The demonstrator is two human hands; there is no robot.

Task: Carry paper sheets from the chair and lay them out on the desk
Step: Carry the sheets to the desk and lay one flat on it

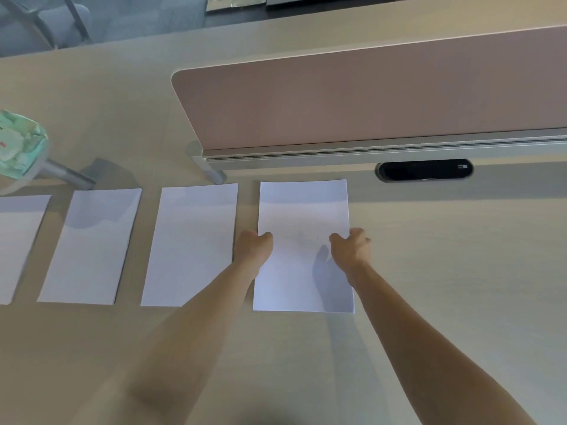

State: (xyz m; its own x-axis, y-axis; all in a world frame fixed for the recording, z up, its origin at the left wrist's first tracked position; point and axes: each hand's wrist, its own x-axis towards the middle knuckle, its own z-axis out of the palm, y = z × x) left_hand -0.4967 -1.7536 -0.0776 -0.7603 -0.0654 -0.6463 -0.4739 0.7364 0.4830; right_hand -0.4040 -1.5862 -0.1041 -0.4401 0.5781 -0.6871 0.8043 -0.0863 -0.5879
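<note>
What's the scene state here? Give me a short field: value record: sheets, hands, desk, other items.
sheets on desk: four in a row, apart from each other, leftmost cut off by the frame edge
sheet in hands: rightmost sheet, lying flat
left hand: gripping that sheet's left edge
right hand: gripping that sheet's right edge
desk: light wood surface
divider panel: pink, standing behind the sheets
cable port: black oval, right of the sheet's top edge
green pack: far left, contents unclear
chair: not identifiable
</note>
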